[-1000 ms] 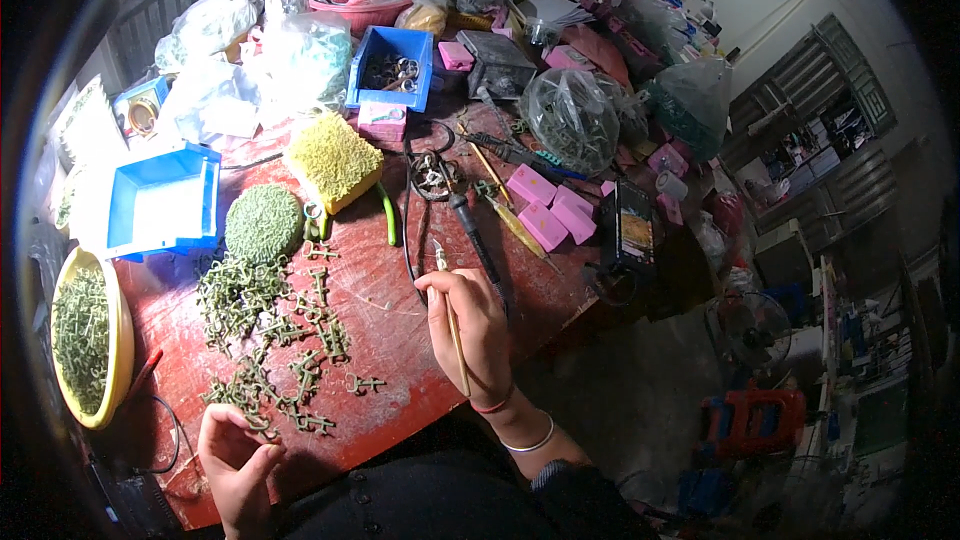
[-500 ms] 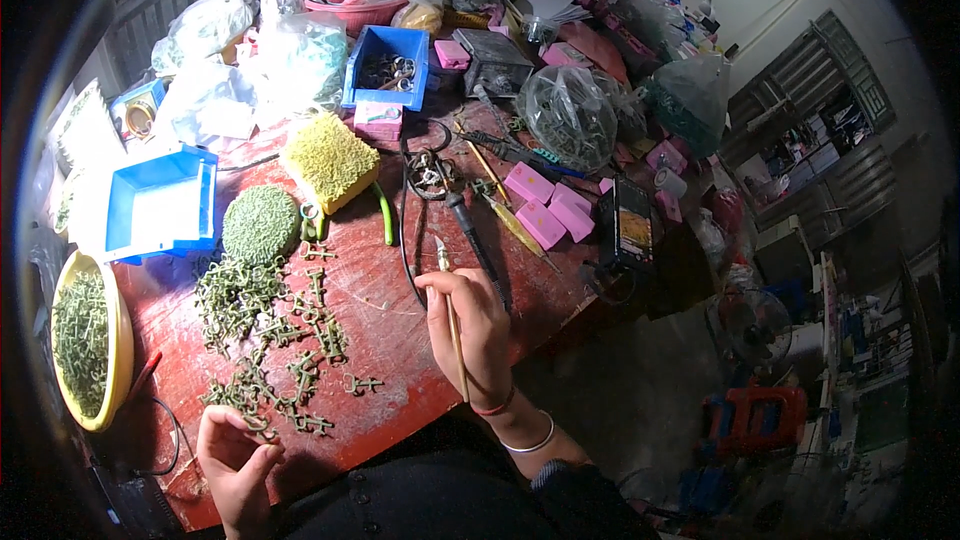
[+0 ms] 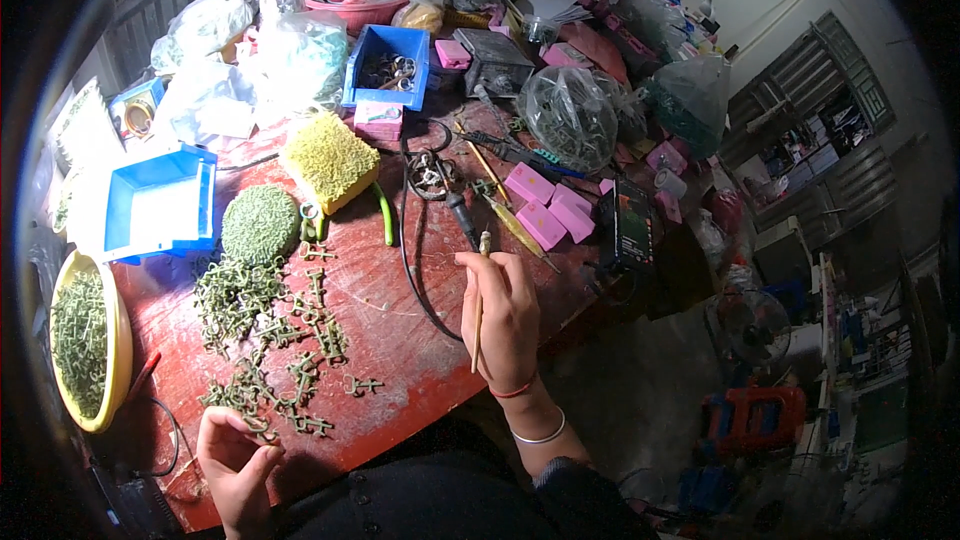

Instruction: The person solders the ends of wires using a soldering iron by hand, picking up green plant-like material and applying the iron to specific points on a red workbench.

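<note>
The red bench [image 3: 385, 285] carries all the work; on its left stands a yellow bowl [image 3: 123, 340] filled with green pieces, with a blue bin [image 3: 208, 202] beyond it. A loose heap of green pieces [image 3: 240, 295] lies on the surface between bowl and hands. Change noted: the right hand [image 3: 502, 310] has shifted to the right over the last half second and now covers part of a black-handled tool [image 3: 461, 217] behind it; the left hand [image 3: 236, 460] has kept its place at the near edge. The right grip is closed around a slim wooden-handled tool [image 3: 476, 340], tip upward. The left thumb and forefinger appear pinched together on a small green piece [image 3: 262, 434], just beside the nearest pieces of the heap. In this inspector's judgement, the shift means the slim tool is not being applied to the pinched piece, since the two are well apart. Edges and room: the bench's near edge runs diagonally below both hands, and the right wrist lies beyond it. Bare surface shows between heap and right hand, giving sideways room. Pink blocks [image 3: 540, 227] limit the far right side, and a black cable [image 3: 424, 305] curves close to the right hand.
</note>
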Motion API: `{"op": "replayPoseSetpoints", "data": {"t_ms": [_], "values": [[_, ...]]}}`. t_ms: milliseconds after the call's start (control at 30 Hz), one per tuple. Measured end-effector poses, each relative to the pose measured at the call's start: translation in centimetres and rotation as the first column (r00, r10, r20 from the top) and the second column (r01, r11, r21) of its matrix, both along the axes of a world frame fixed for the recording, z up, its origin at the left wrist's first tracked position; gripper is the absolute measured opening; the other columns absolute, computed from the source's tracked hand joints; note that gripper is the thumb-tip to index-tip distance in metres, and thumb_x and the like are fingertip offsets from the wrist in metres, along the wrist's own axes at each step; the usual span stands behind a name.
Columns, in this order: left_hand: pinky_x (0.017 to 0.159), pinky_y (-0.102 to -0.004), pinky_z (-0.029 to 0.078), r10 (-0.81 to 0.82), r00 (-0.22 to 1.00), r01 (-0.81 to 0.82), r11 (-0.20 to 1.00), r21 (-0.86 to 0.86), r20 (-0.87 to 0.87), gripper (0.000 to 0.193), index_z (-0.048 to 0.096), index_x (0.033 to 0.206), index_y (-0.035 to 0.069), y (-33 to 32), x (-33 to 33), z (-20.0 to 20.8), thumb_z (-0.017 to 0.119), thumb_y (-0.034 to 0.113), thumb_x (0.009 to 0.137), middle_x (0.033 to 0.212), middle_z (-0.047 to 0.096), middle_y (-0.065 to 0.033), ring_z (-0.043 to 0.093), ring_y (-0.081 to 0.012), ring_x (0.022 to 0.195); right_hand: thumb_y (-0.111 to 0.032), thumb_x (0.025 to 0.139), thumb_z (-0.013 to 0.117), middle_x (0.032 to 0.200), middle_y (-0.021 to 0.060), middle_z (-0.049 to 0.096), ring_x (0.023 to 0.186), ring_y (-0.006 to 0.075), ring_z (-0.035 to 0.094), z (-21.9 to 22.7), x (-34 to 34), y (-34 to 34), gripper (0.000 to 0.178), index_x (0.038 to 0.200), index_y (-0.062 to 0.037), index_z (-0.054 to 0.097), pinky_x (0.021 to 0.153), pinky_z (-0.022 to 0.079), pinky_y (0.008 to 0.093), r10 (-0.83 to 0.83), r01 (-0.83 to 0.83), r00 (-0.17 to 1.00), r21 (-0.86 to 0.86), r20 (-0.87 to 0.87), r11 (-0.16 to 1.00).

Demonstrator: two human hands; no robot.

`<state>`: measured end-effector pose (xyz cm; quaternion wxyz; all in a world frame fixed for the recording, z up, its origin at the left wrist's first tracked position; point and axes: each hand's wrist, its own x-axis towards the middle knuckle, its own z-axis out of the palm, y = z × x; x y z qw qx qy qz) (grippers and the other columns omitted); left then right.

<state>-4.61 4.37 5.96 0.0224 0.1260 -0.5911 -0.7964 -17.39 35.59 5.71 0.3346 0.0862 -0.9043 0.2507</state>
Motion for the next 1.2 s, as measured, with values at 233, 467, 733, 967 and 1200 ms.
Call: {"op": "replayPoseSetpoints", "data": {"t_ms": [233,467,733,967,1200], "values": [[0.076,-0.0227,0.05,-0.018,1.0,0.018,1.0,-0.004,0.0,0.043,0.05,0.104,0.005,-0.2,0.0,0.1,0.077,-0.01,0.074,0.093,0.057,-0.0016,0.061,-0.0105,0.084,-0.006,0.093,0.073,0.088,0.0122,0.059,0.072,0.0288,0.062,0.1,0.2,-0.3,0.009,0.098,-0.0007,0.068,0.065,0.05,0.0371,0.032,-0.03,0.998,-0.042,0.059,0.999],[0.076,-0.0223,0.049,-0.006,1.0,0.006,1.0,-0.023,0.003,0.043,0.051,0.104,0.005,-0.3,0.1,-0.1,0.078,-0.01,0.074,0.093,0.055,-0.0009,0.06,-0.0099,0.083,-0.006,0.094,0.071,0.088,0.0126,0.061,0.073,0.0291,0.063,0.4,0.3,-0.8,0.008,0.099,0.0,0.067,0.065,0.051,0.037,0.062,-0.059,0.998,-0.114,0.022,0.992],[0.077,-0.0224,0.049,-0.009,1.0,0.009,1.0,-0.008,0.003,0.042,0.051,0.104,0.005,-0.1,0.3,-0.6,0.078,-0.008,0.075,0.094,0.054,-0.0009,0.059,-0.0097,0.084,-0.005,0.094,0.07,0.089,0.0129,0.062,0.076,0.0291,0.064,0.4,0.5,-0.6,0.009,0.101,-0.0004,0.067,0.068,0.051,0.0365,0.1,-0.098,0.995,-0.104,0.015,0.99],[0.072,-0.0229,0.049,-0.011,1.0,0.009,0.998,-0.055,-0.027,0.039,0.05,0.104,0.006,-0.2,0.1,-0.6,0.074,-0.008,0.077,0.093,0.055,-0.0009,0.058,-0.0097,0.083,-0.009,0.097,0.065,0.094,0.0135,0.061,0.083,0.0289,0.062,1.4,1.4,-1.1,0.016,0.11,-0.0001,0.065,0.075,0.05,0.0384,0.208,-0.191,0.975,-0.186,0.073,0.964],[0.076,-0.0266,0.058,-0.05,0.995,0.052,0.998,-0.021,0.081,0.03,0.057,0.107,0.003,0.0,-0.9,1.1,0.075,-0.007,0.085,0.098,0.062,-0.0052,0.065,-0.0122,0.088,-0.037,0.108,0.049,0.102,0.015,0.066,0.089,0.0243,0.064,1.1,4.0,-3.6,0.044,0.128,0.0007,0.058,0.083,0.05,0.0358,0.594,-0.38,0.778,-0.6,0.204,0.704]]}}
